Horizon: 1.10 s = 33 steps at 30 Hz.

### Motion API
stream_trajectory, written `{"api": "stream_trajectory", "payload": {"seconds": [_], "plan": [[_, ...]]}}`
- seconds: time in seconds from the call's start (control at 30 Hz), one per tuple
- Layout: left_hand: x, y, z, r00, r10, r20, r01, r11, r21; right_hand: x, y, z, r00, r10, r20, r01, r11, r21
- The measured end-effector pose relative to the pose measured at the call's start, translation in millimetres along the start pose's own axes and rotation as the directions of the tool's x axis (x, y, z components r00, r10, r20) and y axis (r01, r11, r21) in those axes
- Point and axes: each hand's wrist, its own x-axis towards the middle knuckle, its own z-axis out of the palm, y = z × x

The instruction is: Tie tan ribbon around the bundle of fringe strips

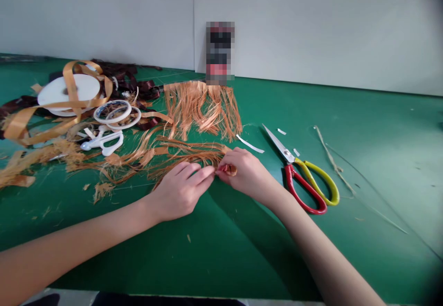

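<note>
Where the two hands meet near the middle of the green table [242,250], the left hand [180,190] pinches its fingertips closed on a bundle of orange strands [180,151]. The right hand [247,172] grips the bundle's tightly wound end between thumb and fingers. The loose strands trail off to the left across the table. Just right of the right hand lie red and yellow scissors [304,177], blades pointing far and left. Farther back sits an orange fringe [202,105]. At the far left are white scissors [104,141], tape rings [116,112] and a white spool [69,91] draped with gold ribbon [20,123].
</note>
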Motion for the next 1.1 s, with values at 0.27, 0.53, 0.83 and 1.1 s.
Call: {"api": "stream_trajectory", "payload": {"seconds": [0.27,0.53,0.83,1.1], "plan": [[-1.2,0.4,0.2,0.999,0.003,0.050,-0.003,1.000,-0.012,-0.8,1.1,-5.4,0.999,-0.025,0.042,0.023,0.999,0.049],[-1.4,-12.1,-4.2,0.999,0.028,0.028,-0.026,0.998,-0.054,-2.9,3.5,-14.1,0.994,-0.086,0.064,0.085,0.996,0.013],[-11.8,-19.4,-1.2,0.996,0.078,-0.038,-0.081,0.994,-0.074,-3.3,-0.3,-7.7,0.989,-0.143,0.049,0.143,0.990,0.009],[-10.1,-16.6,-5.4,0.995,0.089,-0.035,-0.090,0.995,-0.040,-3.7,-0.7,-11.2,0.990,-0.136,0.040,0.135,0.991,0.024]]}}
